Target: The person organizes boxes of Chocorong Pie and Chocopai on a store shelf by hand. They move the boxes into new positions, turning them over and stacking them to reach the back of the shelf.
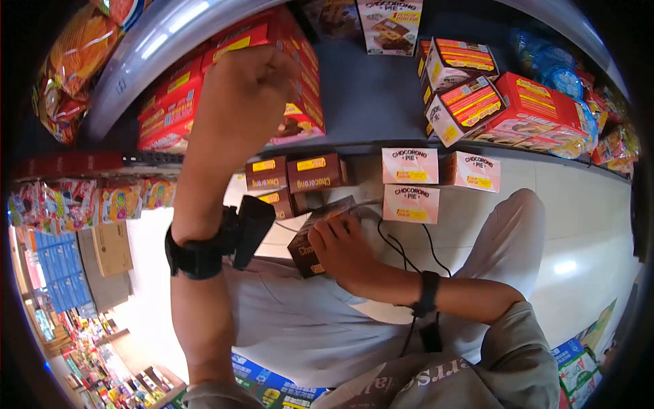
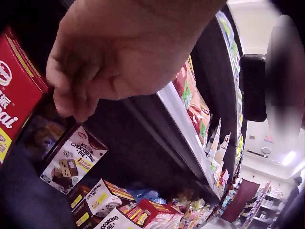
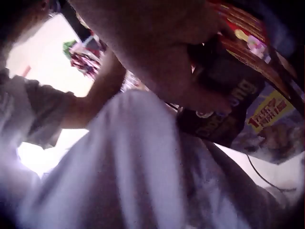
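My left hand (image 1: 248,92) is raised over the shelf beside the stacked red snack boxes (image 1: 303,75). Its fingers are loosely curled and nothing shows between them. In the left wrist view the fingertips (image 2: 82,114) overlap the top of an upright Chocorong Pie box (image 2: 74,160) standing deeper on the shelf. Down by my lap, my right hand (image 1: 344,252) grips a dark brown Chocorong box (image 1: 308,252), which lies tilted. In the right wrist view the thumb lies along the front of this brown box (image 3: 267,114), with the other fingers over its top side.
Brown Chocorong boxes (image 1: 313,174) and pink Chocorong Pie boxes (image 1: 410,167) stand on the floor before the dark shelf (image 1: 375,95). More white and red boxes (image 1: 528,102) sit at the shelf's right. A black cable (image 1: 402,252) runs by my right arm.
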Demonstrator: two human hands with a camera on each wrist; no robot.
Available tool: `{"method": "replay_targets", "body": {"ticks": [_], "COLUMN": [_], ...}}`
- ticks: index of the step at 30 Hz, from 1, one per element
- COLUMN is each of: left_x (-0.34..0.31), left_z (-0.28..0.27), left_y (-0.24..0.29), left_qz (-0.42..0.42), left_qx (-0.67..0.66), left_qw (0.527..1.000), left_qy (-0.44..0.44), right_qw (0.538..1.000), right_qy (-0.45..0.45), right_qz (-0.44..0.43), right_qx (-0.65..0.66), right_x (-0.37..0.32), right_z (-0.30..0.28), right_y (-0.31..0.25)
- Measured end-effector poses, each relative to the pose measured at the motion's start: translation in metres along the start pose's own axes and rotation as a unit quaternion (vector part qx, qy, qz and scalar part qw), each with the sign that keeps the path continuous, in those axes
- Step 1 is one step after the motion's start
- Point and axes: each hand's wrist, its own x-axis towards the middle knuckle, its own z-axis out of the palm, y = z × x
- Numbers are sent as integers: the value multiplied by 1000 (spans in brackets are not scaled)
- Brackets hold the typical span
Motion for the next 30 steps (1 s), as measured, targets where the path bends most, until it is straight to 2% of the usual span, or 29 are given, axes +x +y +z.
{"method": "replay_targets", "body": {"ticks": [2, 3, 5, 7, 9, 10, 11, 12, 14, 15, 18, 19, 22, 23, 26, 27, 30], "left_x": [0, 2, 3, 1, -1, 0, 4, 3, -2, -2, 0, 0, 3, 3, 1, -1, -4], "left_z": [-7, -13, -19, -24, -27, -28, -26, -22, -28, -24, -22, -22, -17, -17, -10, -12, -9], "left_y": [-3, -10, -19, -29, -27, -25, -29, -34, -13, -14, -17, -18, -23, -23, -24, -11, 6], "left_qz": [-17, -1, 39, 55, 45, 44, 74, 95, 6, -9, -4, 41, 86, 85, 66, -18, -83], "left_qx": [-38, -56, -126, -159, -113, -90, -84, -75, -50, -60, -49, -24, -20, -34, -41, -35, -48], "left_qw": [998, 993, 985, 975, 968, 962, 943, 938, 931, 935, 932, 937, 948, 952, 975, 980, 984], "left_qy": [-42, -100, -114, -144, -219, -256, -314, -324, -361, -350, -359, -346, -306, -293, -208, -193, -151], "right_qw": [997, 992, 965, 943, 925, 899, 897, 895, 893, 891, 940, 949, 968, 968, 972, 971, 969], "right_qy": [29, 42, 61, 58, 119, 177, 201, 227, 274, 297, 271, 254, 222, 219, 211, 216, 243], "right_qz": [-60, -98, -191, -214, -227, -206, -193, -183, -179, -176, -122, -105, -8, -12, 9, 14, 15], "right_qx": [36, 65, 170, 249, 280, 343, 342, 338, 309, 295, 170, 155, 118, 118, 107, 97, 36], "right_x": [-6, -10, -15, -21, -28, -33, -38, -41, -40, -40, -49, -51, -37, -28, 7, 22, 66], "right_z": [-53, -79, -121, -165, -189, -190, -195, -200, -204, -207, -221, -225, -231, -228, -212, -203, -172], "right_y": [-3, -1, 4, 14, 28, 32, 38, 43, 45, 46, 51, 53, 45, 49, 62, 67, 87]}}
